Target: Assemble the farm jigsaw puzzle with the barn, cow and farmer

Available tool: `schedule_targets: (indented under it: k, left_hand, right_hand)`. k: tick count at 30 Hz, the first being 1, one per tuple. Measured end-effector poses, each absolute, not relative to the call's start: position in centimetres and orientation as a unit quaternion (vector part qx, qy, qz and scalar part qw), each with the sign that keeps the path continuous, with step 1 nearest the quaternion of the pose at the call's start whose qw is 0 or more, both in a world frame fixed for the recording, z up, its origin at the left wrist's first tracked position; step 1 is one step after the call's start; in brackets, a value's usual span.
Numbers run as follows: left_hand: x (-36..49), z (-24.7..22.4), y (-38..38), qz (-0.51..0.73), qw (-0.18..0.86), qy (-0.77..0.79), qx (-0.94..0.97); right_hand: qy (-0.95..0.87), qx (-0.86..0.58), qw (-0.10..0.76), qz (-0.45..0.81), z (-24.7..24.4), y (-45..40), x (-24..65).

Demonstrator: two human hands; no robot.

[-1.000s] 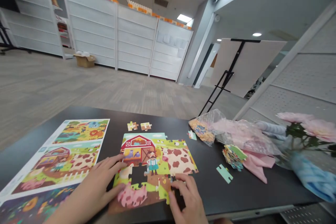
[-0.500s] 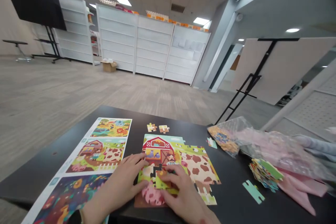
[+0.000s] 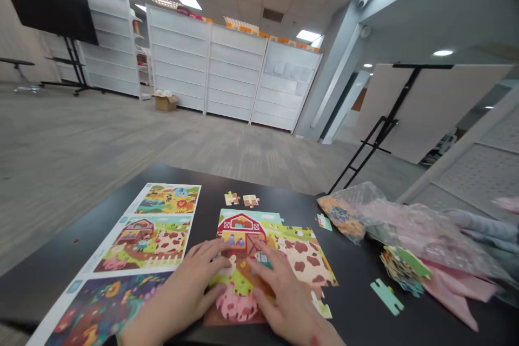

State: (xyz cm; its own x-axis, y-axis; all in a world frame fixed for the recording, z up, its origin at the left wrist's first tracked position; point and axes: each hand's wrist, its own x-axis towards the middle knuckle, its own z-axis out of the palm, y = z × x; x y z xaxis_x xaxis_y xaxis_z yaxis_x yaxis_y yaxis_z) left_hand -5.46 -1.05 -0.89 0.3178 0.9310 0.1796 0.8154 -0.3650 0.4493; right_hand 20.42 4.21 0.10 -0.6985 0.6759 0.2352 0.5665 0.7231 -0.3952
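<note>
A partly joined farm puzzle [image 3: 304, 255] with a red barn, a cow and a pink pig lies flat on the black table. My left hand [image 3: 198, 281] rests on its left edge with fingers apart, holding nothing. Across the puzzle's lower middle lies my right hand [image 3: 279, 292], its fingers spread over the joined pieces and nothing gripped. Between the hands the pieces around the chick and pig sit flush. Two loose pieces [image 3: 251, 200] lie beyond the puzzle's top edge. The printed picture sheet [image 3: 135, 243] is left of my left hand.
Right of the puzzle are a small loose piece [image 3: 324, 221], a green piece [image 3: 386, 296], a pile of pieces [image 3: 403, 269] and a clear bag of pieces [image 3: 344, 213]. Pink cloth [image 3: 454, 292] and plastic wrapping lie at the far right. Shelves and an easel stand beyond the table.
The piece under my right fingers, tilted before over a dark gap, now lies flat and the gap is closed. My right hand's fingers have spread out. The view has shifted slightly.
</note>
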Motion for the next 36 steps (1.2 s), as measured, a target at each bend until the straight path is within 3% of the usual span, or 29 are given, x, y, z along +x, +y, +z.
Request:
schedule_targets:
  k: [3,6,9,11,17,26,36]
  left_hand:
    - [-4.7,-0.4,-1.4,0.204,0.125,0.508,0.827]
    - [-3.4,-0.1,-1.8,0.206,0.102,0.490,0.841]
    - [-1.9,-0.9,-1.8,0.216,0.054,0.480,0.849]
    - [-1.2,-1.9,-1.7,0.228,0.017,0.475,0.850]
    - [-1.0,-5.3,-1.1,0.272,-0.014,0.471,0.839]
    - [-1.8,-5.8,-0.9,0.280,0.001,0.463,0.841]
    - [-0.6,-3.0,-1.7,0.262,0.039,0.467,0.843]
  right_hand:
    - [-0.841,-0.437,0.303,0.099,-1.0,5.5,26.0]
    - [-0.759,-0.544,0.358,-0.008,-3.1,5.9,35.1]
    - [-0.732,-0.598,0.317,-0.078,-5.1,3.9,43.5]
    - [-0.735,-0.613,0.282,-0.060,-5.5,1.8,46.4]
    - [-0.774,-0.580,0.238,0.091,-2.7,-1.8,43.0]
    - [-0.704,-0.661,0.222,0.136,-0.5,-1.2,40.1]
    - [-0.791,-0.555,0.209,0.148,0.6,0.2,37.6]
